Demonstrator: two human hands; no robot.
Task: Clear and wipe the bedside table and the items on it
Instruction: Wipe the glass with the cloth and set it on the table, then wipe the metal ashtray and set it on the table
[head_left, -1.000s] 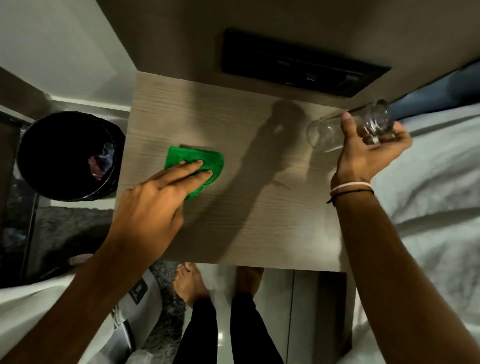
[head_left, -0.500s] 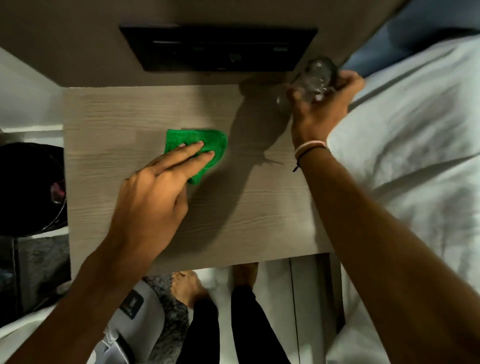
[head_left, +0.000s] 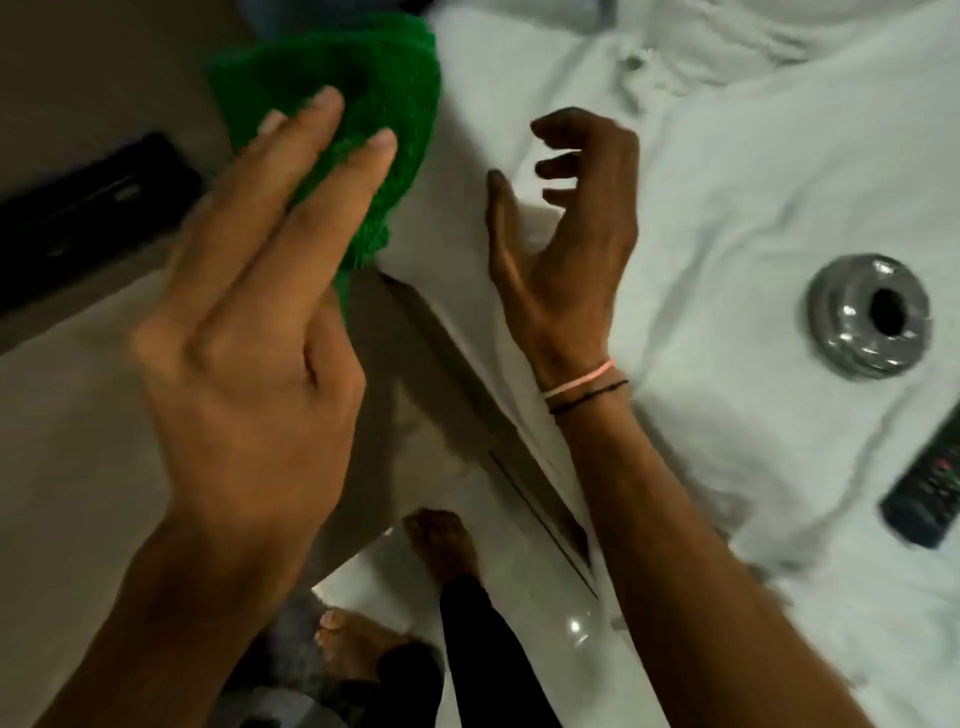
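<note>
Glass gone from right hand (head_left: 566, 234), now empty, fingers spread; left hand (head_left: 249, 332) gripped green cloth (head_left: 363, 93), bunched beyond fingertips; cloth axis unclear.

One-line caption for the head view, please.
Left hand lifts the green cloth off the bedside table; empty right hand hovers over the bed, near a glass ashtray and remote.

Bedside table (head_left: 62, 441) top bare; glass ashtray (head_left: 868, 314), remote (head_left: 930, 491) occupy bed (head_left: 727, 218) right.

Green cloth (head_left: 358, 104) under left hand (head_left: 249, 332)
</note>
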